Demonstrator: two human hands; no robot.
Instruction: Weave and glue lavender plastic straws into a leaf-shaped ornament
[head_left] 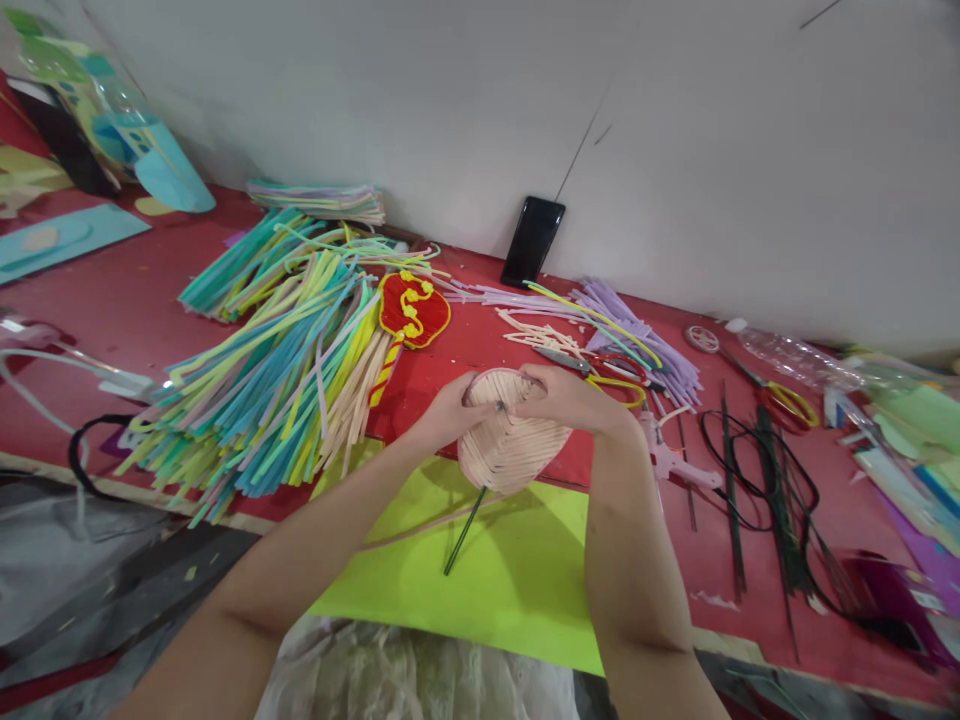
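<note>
Both my hands hold a pale pink fan-shaped piece made of fuzzy craft stems, above a yellow-green sheet. My left hand grips its upper left edge with fingers closed. My right hand pinches the top rim from the right. A dark green wire stem hangs down from the piece toward the sheet. A finished red and yellow fan lies just beyond my hands.
A big heap of coloured craft stems covers the red table at left. Purple stems, yellow-handled scissors, a pink glue gun and dark wires lie at right. A black phone leans on the wall.
</note>
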